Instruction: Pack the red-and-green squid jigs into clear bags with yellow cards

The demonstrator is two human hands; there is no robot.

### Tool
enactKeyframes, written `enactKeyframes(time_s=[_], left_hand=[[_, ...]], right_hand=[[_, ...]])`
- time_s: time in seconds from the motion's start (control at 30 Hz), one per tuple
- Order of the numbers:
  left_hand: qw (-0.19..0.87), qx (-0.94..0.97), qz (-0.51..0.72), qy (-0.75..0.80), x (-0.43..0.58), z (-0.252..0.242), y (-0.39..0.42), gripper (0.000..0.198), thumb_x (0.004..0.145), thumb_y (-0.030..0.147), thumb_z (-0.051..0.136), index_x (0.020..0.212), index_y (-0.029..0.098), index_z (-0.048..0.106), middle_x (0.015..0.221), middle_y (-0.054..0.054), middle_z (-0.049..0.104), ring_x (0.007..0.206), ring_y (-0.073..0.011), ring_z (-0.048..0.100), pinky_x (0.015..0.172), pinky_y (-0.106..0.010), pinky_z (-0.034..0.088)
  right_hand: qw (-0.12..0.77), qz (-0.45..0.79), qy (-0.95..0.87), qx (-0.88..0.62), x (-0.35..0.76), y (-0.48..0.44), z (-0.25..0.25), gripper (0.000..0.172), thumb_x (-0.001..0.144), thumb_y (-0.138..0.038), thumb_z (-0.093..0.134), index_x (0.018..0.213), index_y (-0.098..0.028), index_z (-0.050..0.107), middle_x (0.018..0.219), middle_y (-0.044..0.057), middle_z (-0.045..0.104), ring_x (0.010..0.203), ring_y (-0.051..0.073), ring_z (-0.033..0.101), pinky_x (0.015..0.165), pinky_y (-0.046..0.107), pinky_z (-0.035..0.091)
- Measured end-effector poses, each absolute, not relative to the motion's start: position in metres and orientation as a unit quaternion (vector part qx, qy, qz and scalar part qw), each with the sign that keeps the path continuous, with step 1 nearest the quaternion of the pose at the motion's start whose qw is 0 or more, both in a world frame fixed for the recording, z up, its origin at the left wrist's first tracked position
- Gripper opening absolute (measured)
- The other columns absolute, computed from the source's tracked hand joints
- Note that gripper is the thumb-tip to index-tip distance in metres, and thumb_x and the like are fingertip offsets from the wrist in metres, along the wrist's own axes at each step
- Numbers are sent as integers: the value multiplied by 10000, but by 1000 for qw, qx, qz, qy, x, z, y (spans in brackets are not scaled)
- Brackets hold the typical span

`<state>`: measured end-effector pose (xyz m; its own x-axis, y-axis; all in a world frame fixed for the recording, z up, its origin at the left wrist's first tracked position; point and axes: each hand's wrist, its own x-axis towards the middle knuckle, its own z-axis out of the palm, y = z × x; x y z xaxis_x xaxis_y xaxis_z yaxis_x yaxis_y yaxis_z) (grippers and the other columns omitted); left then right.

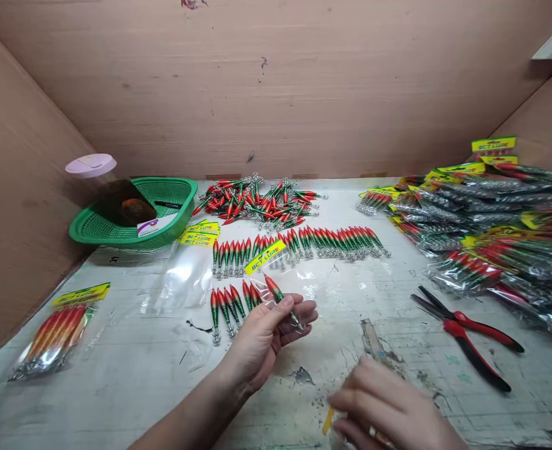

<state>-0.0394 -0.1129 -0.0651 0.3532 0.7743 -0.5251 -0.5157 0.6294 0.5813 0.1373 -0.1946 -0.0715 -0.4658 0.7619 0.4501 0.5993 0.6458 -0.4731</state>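
Lure (272,286) and clear packet (292,282), frame centre
Left hand (267,340) pinches both under thumb; right hand (381,400), lower right, blurred, curled, grip cannot be told

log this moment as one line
left hand: holds clear bag, red-green lure | right hand: blurred, by yellow strip | pliers: lying at right

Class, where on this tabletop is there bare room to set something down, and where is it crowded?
Bare: between the bagged orange lures and left forearm; between the left hand and pliers. Crowded: back right, with the packed lure pile; back middle, with the loose lure heap; back left, around the green basket.
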Motion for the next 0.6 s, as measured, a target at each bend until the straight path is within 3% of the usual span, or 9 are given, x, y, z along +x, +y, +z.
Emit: enactKeyframes(time_s=[0.07,0.17,0.27,0.37,0.47,0.6], left_hand=[[813,160,394,399,-37,-64,-117,175,824,261,660,910,111,641,933,-126,749,891,-220,704,843,-333,524],[822,166,384,387,-33,-62,-123,202,812,256,673,939,103,639,943,-138,744,881,-204,701,808,-303,528],[824,179,376,384,-32,-60,-127,298,806,252,676,1062,117,605,1013,-151,726,884,-197,695,768,-288,529],[829,160,377,381,-35,-58,-128,372,853,356,605,1168,167,545,998,-137,726,819,-216,704,724,-334,540],[841,136,378,362,-37,-58,-125,350,909,446,467,1059,159,599,1026,-143,716,801,-238,708,707,-365,546],[839,143,397,344,-36,-61,-125,309,920,340,484,916,92,669,1023,-168,719,993,-265,672,866,-353,516]], right_hand=[[345,58,-819,-454,133,-186,-58,104,906,-150,518,926,-172,617,700,34,567,672,162,477,637,296,370],[366,-45,-799,-475,122,-173,-51,153,861,-115,580,1000,-133,641,702,45,583,686,174,464,655,325,336],[397,-50,-773,-492,114,-168,-60,165,868,-138,585,1019,-145,650,709,27,602,683,159,477,699,343,311],[400,-27,-756,-517,113,-172,-70,167,867,-164,597,1019,-178,664,736,17,603,718,156,501,739,362,283],[395,-33,-752,-527,116,-176,-74,190,860,-177,608,1037,-199,674,768,26,602,755,167,507,735,366,272],[378,-42,-760,-527,113,-175,-77,212,867,-173,607,1065,-199,679,780,35,610,781,183,511,726,368,270]])
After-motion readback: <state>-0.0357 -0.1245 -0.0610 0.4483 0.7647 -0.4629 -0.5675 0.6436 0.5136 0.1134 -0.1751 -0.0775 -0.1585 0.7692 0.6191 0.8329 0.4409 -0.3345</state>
